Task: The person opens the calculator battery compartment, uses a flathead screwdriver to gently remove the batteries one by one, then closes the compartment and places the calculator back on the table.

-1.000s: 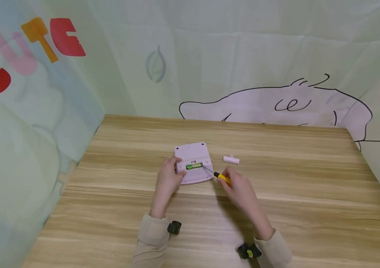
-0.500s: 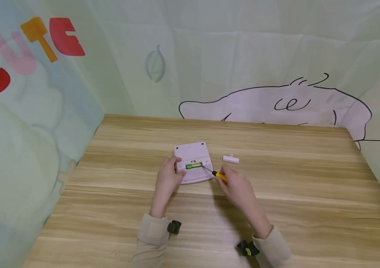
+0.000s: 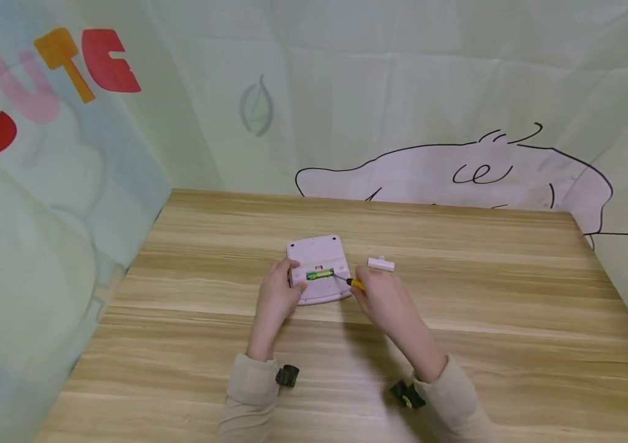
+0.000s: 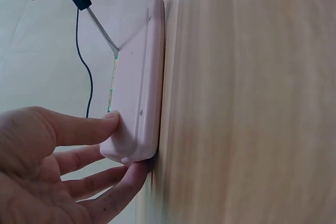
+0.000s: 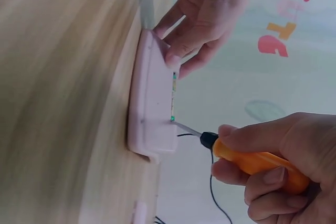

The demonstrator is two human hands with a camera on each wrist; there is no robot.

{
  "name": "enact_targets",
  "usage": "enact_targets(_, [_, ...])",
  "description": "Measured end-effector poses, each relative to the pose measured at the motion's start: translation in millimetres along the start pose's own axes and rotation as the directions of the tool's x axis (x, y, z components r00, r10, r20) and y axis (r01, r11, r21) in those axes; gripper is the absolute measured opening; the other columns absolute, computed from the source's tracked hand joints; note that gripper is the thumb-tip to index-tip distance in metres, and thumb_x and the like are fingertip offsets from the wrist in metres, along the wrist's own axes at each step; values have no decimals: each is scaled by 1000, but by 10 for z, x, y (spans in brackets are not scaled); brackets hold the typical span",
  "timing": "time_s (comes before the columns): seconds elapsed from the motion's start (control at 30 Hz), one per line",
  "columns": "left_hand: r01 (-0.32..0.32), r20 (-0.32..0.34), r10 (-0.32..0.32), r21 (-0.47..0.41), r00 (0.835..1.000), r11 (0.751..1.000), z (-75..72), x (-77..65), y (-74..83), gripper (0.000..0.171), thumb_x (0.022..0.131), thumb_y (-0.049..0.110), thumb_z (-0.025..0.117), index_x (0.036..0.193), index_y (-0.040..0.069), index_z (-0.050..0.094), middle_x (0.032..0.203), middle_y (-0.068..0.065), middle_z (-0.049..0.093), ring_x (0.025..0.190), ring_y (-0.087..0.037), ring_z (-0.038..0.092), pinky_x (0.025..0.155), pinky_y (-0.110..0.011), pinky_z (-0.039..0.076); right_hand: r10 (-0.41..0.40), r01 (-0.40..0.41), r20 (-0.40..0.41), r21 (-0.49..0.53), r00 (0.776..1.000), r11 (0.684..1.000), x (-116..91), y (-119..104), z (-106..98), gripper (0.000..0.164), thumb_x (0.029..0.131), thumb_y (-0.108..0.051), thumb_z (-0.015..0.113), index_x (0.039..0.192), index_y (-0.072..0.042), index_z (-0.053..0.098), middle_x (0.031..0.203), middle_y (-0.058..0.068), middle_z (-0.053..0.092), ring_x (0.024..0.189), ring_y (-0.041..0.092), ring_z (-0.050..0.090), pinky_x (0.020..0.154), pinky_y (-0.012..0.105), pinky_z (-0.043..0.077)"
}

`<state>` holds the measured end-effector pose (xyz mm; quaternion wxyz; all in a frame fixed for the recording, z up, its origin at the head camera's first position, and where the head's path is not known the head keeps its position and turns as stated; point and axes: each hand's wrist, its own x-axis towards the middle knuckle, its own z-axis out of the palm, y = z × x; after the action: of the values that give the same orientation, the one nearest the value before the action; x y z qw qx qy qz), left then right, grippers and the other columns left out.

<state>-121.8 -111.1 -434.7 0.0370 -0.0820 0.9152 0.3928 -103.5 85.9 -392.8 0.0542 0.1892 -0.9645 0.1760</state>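
A pale pink, calculator-like device lies back side up on the wooden table. Its battery slot is uncovered, and a green battery sits inside. My left hand grips the device's left edge, thumb on the back face and fingers along the side, as the left wrist view also has it. In my right hand is a screwdriver with an orange-yellow handle and black collar. Curled fingers wrap the handle, and the metal tip meets the right end of the battery. Part of the handle is hidden in the palm.
A small pink battery cover with a tab lies right of the device, just beyond my right hand. The wooden table extends on both sides. Behind it hangs a printed cloth backdrop. Each wrist wears a small black camera.
My right hand has shifted left toward the device, and less of the screwdriver handle shows. Its tip stays at the battery's right end. The left hand and device have hardly moved.
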Motion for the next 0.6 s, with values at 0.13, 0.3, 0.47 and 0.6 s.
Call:
enact_targets(0.13, [3, 1, -3, 0, 1000, 1000, 6, -1, 13, 43, 85, 11, 69, 126, 4, 57, 124, -16, 56, 110, -29, 56, 98, -47, 46, 3, -2, 41, -40, 999, 999, 47, -46, -50, 22, 83, -17, 73, 74, -10, 55, 60, -2, 47, 53, 12, 40, 46, 23, 29])
enact_targets(0.3, [4, 0, -4, 0, 1000, 1000, 1, -1, 8, 43, 85, 11, 69, 126, 4, 57, 126, -16, 55, 111, -30, 56, 99, -47, 46, -34, 35, 22, -70, 999, 997, 84, -65, -70, 19, 81, -15, 75, 74, -9, 58, 59, -2, 49, 53, 11, 40, 46, 21, 28])
enact_targets(0.47, [3, -2, -3, 1, 1000, 1000, 0, 3, 4, 42, 85, 11, 69, 125, 4, 57, 126, -17, 56, 112, -31, 56, 99, -47, 46, -61, 61, 6, -94, 998, 994, 129, -77, -91, 24, 80, -12, 74, 68, -10, 54, 56, -1, 48, 53, 12, 38, 45, 23, 26])
enact_targets(0.6, [3, -4, -3, -1, 1000, 1000, 1, 2, 6, 43, 85, 11, 70, 125, 4, 57, 124, -16, 56, 110, -30, 56, 98, -47, 46, -52, 55, 36, -101, 998, 993, 187, -125, -133, 22, 81, -9, 71, 67, -10, 53, 56, -1, 48, 52, 13, 37, 45, 25, 26])
